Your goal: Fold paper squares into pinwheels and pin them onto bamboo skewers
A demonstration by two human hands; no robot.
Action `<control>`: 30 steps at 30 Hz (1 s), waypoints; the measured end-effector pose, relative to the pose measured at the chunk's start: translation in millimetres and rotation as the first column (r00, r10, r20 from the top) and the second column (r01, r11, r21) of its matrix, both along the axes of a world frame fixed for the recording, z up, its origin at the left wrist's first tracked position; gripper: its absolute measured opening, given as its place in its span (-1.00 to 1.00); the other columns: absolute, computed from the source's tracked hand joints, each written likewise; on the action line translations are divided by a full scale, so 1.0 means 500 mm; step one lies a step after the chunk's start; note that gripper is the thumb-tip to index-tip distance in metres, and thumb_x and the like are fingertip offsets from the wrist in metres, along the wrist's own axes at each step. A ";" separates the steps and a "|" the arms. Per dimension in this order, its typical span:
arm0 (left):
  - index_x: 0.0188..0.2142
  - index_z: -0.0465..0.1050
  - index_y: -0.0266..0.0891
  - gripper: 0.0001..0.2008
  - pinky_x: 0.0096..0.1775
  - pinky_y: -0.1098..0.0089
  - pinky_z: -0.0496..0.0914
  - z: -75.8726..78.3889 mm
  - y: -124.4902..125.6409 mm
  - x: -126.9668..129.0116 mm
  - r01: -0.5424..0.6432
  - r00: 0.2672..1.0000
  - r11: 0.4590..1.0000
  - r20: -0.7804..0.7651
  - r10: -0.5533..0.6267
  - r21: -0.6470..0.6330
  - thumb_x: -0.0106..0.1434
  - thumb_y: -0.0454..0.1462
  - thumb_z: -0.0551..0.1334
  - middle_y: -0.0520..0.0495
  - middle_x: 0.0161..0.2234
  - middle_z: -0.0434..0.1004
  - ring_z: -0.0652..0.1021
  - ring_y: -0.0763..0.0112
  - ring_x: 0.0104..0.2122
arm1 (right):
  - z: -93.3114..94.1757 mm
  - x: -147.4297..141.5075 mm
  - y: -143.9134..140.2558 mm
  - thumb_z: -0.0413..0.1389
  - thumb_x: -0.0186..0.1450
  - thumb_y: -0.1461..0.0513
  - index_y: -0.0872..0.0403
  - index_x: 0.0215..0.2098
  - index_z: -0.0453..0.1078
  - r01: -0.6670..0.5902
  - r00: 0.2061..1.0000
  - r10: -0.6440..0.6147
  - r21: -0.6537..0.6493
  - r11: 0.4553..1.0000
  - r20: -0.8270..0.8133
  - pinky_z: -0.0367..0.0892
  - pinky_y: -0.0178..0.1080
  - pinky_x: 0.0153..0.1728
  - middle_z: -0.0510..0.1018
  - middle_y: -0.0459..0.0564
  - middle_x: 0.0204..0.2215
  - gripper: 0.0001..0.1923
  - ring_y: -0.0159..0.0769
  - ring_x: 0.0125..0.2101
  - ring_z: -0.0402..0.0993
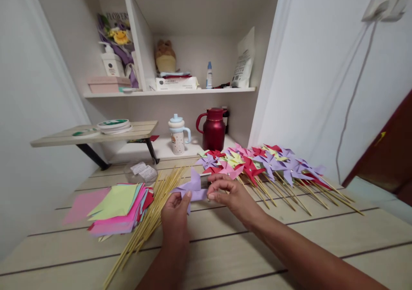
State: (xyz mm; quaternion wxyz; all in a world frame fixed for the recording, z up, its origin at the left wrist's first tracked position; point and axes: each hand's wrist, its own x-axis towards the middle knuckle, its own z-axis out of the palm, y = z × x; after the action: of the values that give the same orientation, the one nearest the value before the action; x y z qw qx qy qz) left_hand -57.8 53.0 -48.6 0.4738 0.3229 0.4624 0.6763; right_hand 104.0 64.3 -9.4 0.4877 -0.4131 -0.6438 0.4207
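Between the thumb and fingers of my left hand (177, 208) is a purple paper pinwheel (194, 186), its blades folded and standing up. Just right of it, my right hand (230, 195) has thumb and fingertips pinched together beside the pinwheel's right blade. Something tiny shows at those fingertips, too small to name. Thin wooden sticks (151, 217) lie in a loose bundle left of and partly behind my left hand. Further left is a stack of coloured paper squares (119, 204). Finished-looking pinwheels on sticks (254, 165) lie in a heap behind and right of my right hand.
A clear round container (140, 172) with white packets sits behind the paper. At the back stand a cup with a blue lid (177, 137) and a red jug (214, 131). A small raised table (96, 137) stands at the left on the slatted tabletop (238, 247).
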 end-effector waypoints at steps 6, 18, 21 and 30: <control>-0.42 0.48 -0.26 -0.72 -0.26 0.37 0.39 0.009 -0.003 -0.009 -0.010 0.999 1.000 0.039 0.010 0.003 -0.07 -0.15 0.43 0.00 -0.44 0.56 0.55 0.33 -0.38 | -0.003 -0.012 0.004 0.31 0.13 0.18 -0.02 -0.45 0.57 0.039 0.997 -0.048 0.124 0.991 0.066 0.04 -0.03 0.17 0.36 0.03 0.05 -0.95 -0.06 0.15 0.19; -0.39 0.52 -0.24 -0.80 -0.24 0.37 0.37 0.014 -0.031 0.029 0.113 0.993 0.994 0.011 -0.113 -0.005 0.03 -0.18 0.39 0.02 -0.43 0.54 0.50 0.37 -0.39 | -0.010 0.010 -0.019 0.31 0.13 0.15 -0.03 -0.47 0.57 0.061 0.998 -0.064 0.103 0.993 0.020 0.00 -0.01 0.21 0.39 -0.01 0.12 -0.92 -0.06 0.17 0.21; -0.39 0.51 -0.25 -0.80 -0.26 0.38 0.36 0.010 -0.030 0.028 0.123 0.992 0.992 -0.012 -0.123 -0.011 0.05 -0.17 0.38 0.04 -0.47 0.49 0.49 0.38 -0.39 | -0.006 0.009 -0.027 0.31 0.14 0.15 -0.03 -0.47 0.57 0.054 0.999 -0.053 0.102 0.993 -0.009 0.01 -0.03 0.21 0.41 -0.01 0.10 -0.92 -0.07 0.16 0.23; -0.40 0.52 -0.23 -0.82 -0.24 0.37 0.37 0.023 -0.048 0.044 0.111 0.993 0.994 -0.030 -0.111 0.008 0.05 -0.19 0.38 0.01 -0.44 0.52 0.49 0.38 -0.39 | -0.010 0.000 -0.037 0.32 0.09 0.13 -0.02 -0.48 0.58 0.053 0.999 -0.053 0.050 0.997 -0.008 0.15 -0.05 0.11 0.52 0.04 -0.08 -0.89 -0.05 0.05 0.33</control>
State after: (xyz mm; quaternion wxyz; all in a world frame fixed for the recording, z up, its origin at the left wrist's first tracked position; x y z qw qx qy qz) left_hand -35.6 29.2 -37.2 0.5022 0.3603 0.4475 0.6463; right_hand 104.2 45.5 -14.3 0.5109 -0.4163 -0.6414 0.3928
